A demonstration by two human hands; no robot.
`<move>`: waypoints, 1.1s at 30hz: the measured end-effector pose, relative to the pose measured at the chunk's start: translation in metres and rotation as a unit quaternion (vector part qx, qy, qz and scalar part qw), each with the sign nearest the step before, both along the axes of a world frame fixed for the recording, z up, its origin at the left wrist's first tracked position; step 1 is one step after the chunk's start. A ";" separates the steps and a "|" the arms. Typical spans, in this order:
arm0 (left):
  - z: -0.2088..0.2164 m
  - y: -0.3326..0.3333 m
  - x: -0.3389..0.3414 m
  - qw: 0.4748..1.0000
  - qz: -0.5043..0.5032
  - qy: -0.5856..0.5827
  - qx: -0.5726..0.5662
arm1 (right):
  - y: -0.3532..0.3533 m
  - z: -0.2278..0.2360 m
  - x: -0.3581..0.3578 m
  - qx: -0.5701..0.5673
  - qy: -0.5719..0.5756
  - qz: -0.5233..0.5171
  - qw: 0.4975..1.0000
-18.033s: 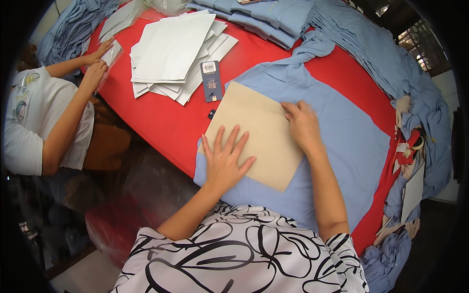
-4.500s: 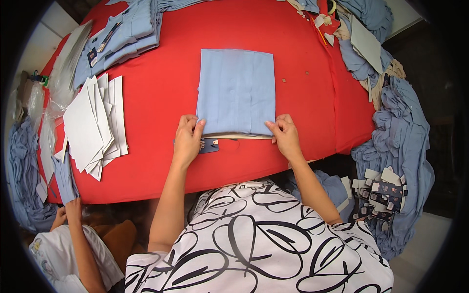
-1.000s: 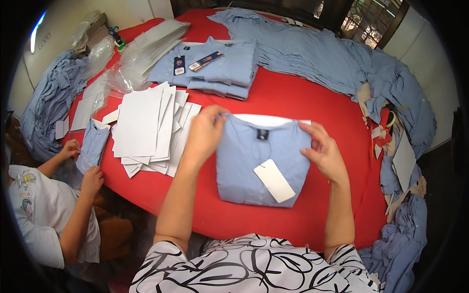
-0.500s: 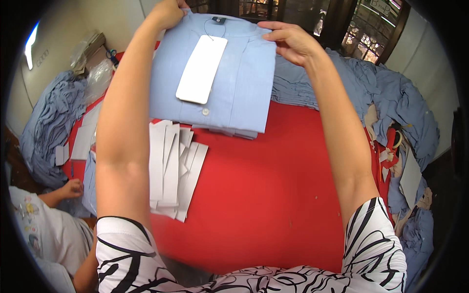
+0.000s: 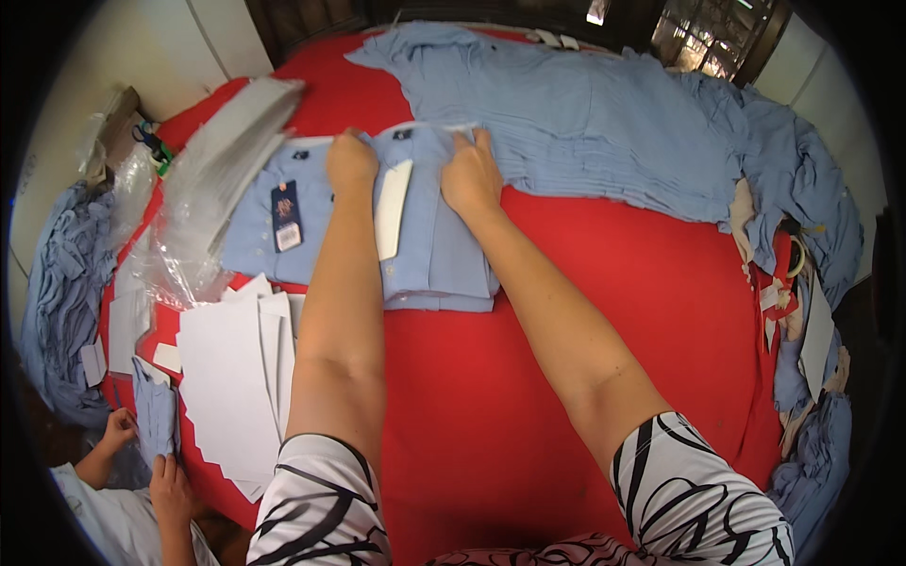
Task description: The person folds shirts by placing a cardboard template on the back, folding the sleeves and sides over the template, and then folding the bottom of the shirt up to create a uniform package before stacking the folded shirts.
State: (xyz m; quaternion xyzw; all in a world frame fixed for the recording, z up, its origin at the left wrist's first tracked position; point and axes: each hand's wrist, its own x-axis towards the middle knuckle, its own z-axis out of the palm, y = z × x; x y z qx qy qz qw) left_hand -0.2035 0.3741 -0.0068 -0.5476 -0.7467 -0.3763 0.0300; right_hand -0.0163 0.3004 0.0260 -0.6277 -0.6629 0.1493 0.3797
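A folded light-blue shirt [image 5: 429, 255] lies on other folded shirts, with a white hang tag [image 5: 392, 212] on its front. My left hand [image 5: 352, 164] is closed at the shirt's upper left corner. At its upper right corner my right hand [image 5: 474, 174] grips the edge, slightly blurred, fingertips partly hidden. Just left of it, partly behind my left forearm, is another folded blue shirt [image 5: 253, 226] with a navy tag [image 5: 286, 217].
White card sheets [image 5: 231, 354] fan out on the red cloth [image 5: 566, 349]. Clear plastic bags [image 5: 203, 203] lie to the left. Blue shirts [image 5: 585, 123] are heaped along the back. At lower left a co-worker's hands [image 5: 168, 486] are by a small folded blue garment [image 5: 156, 410].
The folded shirt has come down from its raised position onto the table, and both my hands have moved nearer with it. The navy-tagged shirt beside it now shows.
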 end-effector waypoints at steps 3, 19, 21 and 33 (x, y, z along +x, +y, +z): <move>0.023 0.012 -0.028 0.990 -0.085 -0.102 -0.049 | 0.010 0.014 0.011 0.025 0.019 0.019 0.999; 0.131 -0.155 0.005 0.958 -0.159 0.040 -0.234 | -0.043 0.058 0.097 0.015 -0.118 0.006 0.993; 0.138 -0.150 0.014 0.955 -0.177 0.007 -0.239 | -0.013 0.040 0.147 0.012 -0.170 -0.059 0.984; 0.142 -0.178 0.038 0.968 -0.148 0.012 -0.202 | 0.053 0.014 0.277 0.069 -0.167 -0.116 0.977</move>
